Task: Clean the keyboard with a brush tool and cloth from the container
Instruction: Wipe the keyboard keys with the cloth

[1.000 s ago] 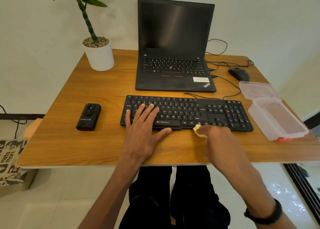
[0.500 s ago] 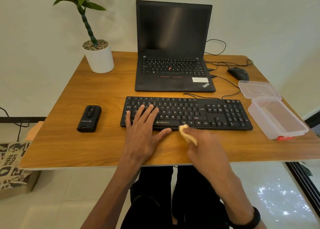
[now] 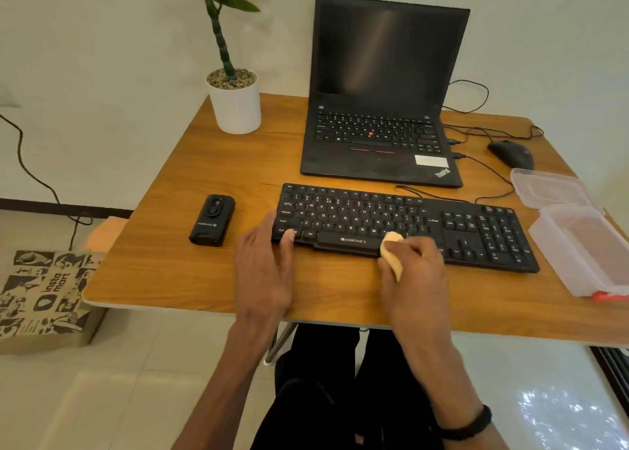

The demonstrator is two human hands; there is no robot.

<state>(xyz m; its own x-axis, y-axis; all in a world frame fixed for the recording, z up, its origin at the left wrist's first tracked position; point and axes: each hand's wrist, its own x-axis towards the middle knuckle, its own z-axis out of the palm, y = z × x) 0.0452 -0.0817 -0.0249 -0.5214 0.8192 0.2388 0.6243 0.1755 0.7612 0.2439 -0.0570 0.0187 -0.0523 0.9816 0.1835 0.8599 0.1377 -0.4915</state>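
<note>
A black keyboard (image 3: pixel 442 225) lies across the wooden table (image 3: pixel 190 272), in front of a laptop. My right hand (image 3: pixel 413 272) is closed around a small yellow cloth (image 3: pixel 391 252), which presses on the keyboard's front edge just right of the space bar. My left hand (image 3: pixel 263 265) rests flat at the keyboard's lower-left corner, fingers spread, the fingertips touching the bottom-left keys. A clear plastic container (image 3: pixel 578 248) stands open at the table's right edge, its lid (image 3: pixel 551 189) lying behind it. A black brush tool (image 3: pixel 212 219) lies left of the keyboard.
An open black laptop (image 3: pixel 381 136) sits behind the keyboard, with a black mouse (image 3: pixel 510 153) and cables to its right. A white potted plant (image 3: pixel 235 105) stands at the back left. A printed paper bag (image 3: pixel 44 296) is on the floor at left.
My right hand carried the cloth leftward along the keyboard's front edge. My left hand slid off the keys to the keyboard's lower-left corner. The camera turned left.
</note>
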